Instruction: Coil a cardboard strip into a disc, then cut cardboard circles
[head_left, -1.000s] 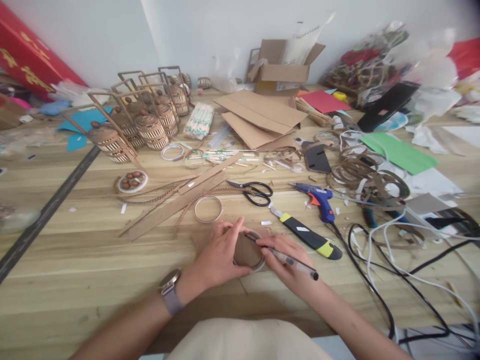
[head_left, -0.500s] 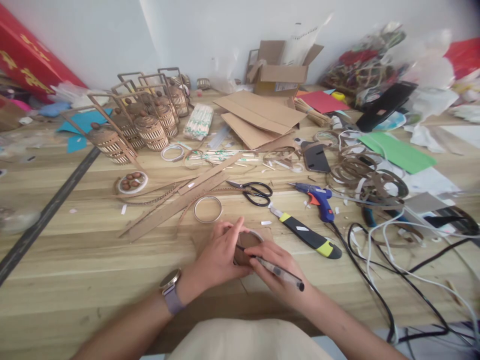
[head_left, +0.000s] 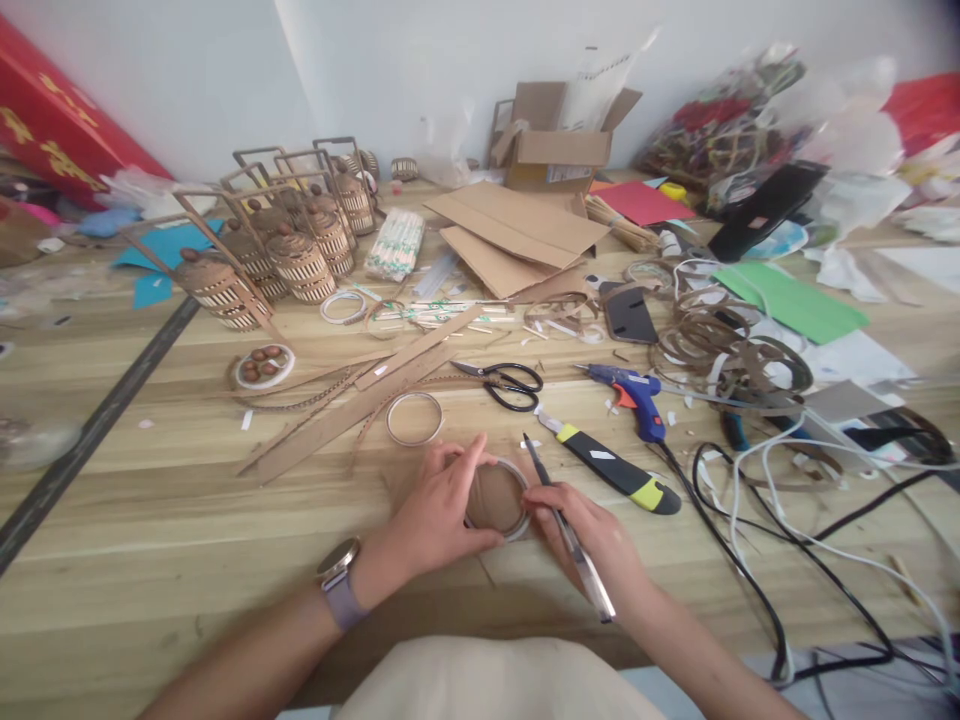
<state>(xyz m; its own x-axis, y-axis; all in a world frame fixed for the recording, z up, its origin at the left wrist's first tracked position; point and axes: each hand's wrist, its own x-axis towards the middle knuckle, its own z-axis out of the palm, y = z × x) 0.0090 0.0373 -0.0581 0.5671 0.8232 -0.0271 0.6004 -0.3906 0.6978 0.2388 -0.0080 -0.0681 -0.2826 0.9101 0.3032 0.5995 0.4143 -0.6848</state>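
Note:
My left hand (head_left: 431,515) steadies a thin round ring (head_left: 516,528) against a piece of brown cardboard (head_left: 496,497), fingers at its far left edge and thumb at its near edge. Bare cardboard shows inside the ring. Between the fingers of my right hand (head_left: 604,545) is a pen (head_left: 570,540), its dark tip pointing up and away, lifted off the cardboard. That hand is at the ring's right side; whether it touches the rim I cannot tell. A second ring (head_left: 415,418) lies just beyond my left hand.
Past my hands lie black scissors (head_left: 514,385), a yellow-black utility knife (head_left: 615,470) and a blue glue gun (head_left: 634,397). Cardboard strips (head_left: 352,420) spread left. Cables (head_left: 750,540) tangle at right. Small woven lanterns (head_left: 304,262) stand at back left, near cardboard sheets (head_left: 517,225).
My right hand has drawn the pen out of the ring to the right, and its tip now points away. The left hand and ring have stayed put.

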